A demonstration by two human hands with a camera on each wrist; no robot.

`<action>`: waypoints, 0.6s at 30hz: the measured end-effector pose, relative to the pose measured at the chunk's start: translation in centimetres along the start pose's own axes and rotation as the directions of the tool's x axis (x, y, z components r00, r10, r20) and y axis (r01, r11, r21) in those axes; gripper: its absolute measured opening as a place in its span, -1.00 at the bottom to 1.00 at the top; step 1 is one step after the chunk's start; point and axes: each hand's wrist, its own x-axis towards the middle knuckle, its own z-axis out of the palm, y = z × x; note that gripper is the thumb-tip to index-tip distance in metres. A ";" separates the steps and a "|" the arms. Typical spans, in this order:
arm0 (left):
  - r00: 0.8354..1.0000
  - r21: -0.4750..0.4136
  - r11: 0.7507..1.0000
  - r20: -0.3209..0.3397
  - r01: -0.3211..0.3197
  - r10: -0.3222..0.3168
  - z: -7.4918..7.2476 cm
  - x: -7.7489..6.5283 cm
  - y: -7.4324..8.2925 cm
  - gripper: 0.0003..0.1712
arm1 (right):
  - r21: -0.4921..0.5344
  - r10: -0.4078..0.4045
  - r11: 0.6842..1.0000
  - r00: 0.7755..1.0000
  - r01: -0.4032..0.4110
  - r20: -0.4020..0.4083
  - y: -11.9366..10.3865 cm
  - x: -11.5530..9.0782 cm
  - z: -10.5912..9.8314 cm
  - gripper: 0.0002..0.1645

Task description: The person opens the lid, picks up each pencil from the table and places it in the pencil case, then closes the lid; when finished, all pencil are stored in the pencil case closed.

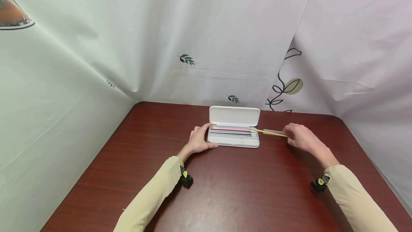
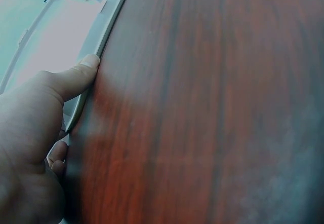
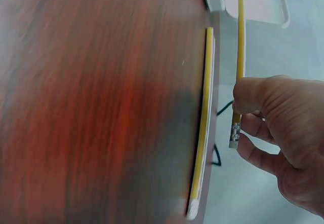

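Note:
A white pencil case point(image 1: 225, 140) lies on the table with its lid point(image 1: 235, 116) raised at the back. Several pencils point(image 1: 230, 131) rest side by side inside it. My left hand point(image 1: 199, 141) grips the case's left end, thumb point(image 2: 83, 72) on the front edge and fingers around the back corner. My right hand point(image 1: 300, 137), to the right of the case, pinches a yellow pencil point(image 3: 241, 36) near its eraser end. The pencil's far end reaches over the case's right side. Below the right hand, a yellow pencil point(image 3: 205, 112) lies on the table with a pale one beside it.
The dark reddish wooden table point(image 1: 225, 189) has rounded back corners. White cloth point(image 1: 225, 38) with printed leaves hangs behind it and along both sides. A small black camera is strapped to each wrist, over beige sleeves.

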 end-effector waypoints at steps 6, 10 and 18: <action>1.000 -0.004 1.000 -0.005 -0.004 0.004 0.0 0.0 -0.1 0.07 | 0.000 -0.019 1.000 1.000 0.019 -0.007 -1.4 1.7 0.5 -0.74; 1.000 0.000 1.000 -0.002 -0.004 0.004 0.0 0.0 -0.1 0.07 | 0.011 -0.043 0.999 0.999 0.043 -0.011 -2.3 2.9 1.1 -0.74; 1.000 -0.003 1.000 0.004 -0.002 0.002 -0.1 0.0 0.0 0.07 | 0.031 -0.061 0.998 0.998 0.061 -0.008 -4.1 5.0 2.4 -0.74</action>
